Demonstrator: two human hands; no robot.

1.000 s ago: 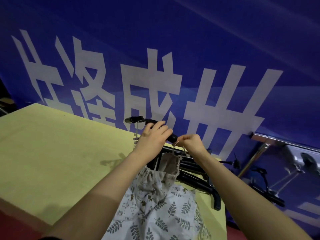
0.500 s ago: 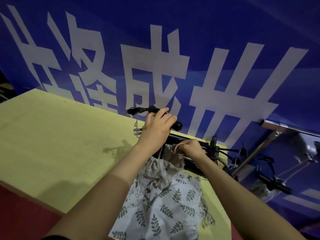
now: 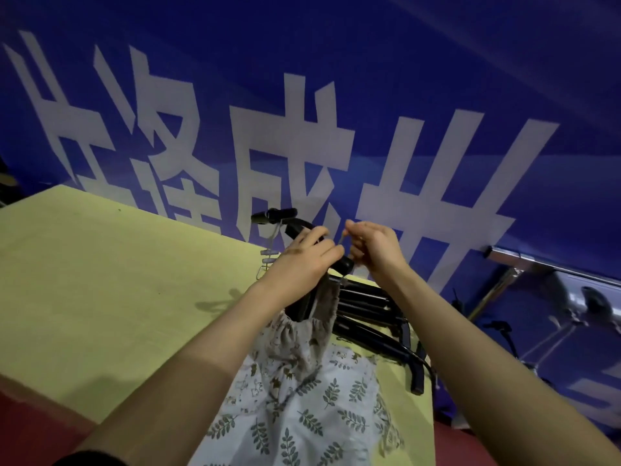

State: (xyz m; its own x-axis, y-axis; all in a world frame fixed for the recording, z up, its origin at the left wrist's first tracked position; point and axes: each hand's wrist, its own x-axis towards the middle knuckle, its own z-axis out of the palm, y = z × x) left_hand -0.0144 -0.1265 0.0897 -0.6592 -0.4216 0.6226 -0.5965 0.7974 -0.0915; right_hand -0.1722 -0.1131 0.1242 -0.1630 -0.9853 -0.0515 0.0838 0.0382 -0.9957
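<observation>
Above yellow table (image 3: 117, 280), held hanger (image 3: 295, 225), likely spare hangers (image 3: 366, 304), blue banner (image 3: 369, 62)

This looks like a garment-handling work station. A blue banner (image 3: 336, 79) with huge white characters fills the upper frame. A plain yellow table (image 3: 100, 280) lies lower left, with a leaf-print garment (image 3: 302, 415) at lower centre. Stacked black hangers (image 3: 366, 307) sit centre right, and a chrome rail (image 3: 554, 267) is far right.

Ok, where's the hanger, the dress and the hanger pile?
hanger (image 3: 274, 215): head view, its left end.
dress (image 3: 302, 415): head view, the leaf-print front.
hanger pile (image 3: 366, 306): head view, the top bars.
</observation>
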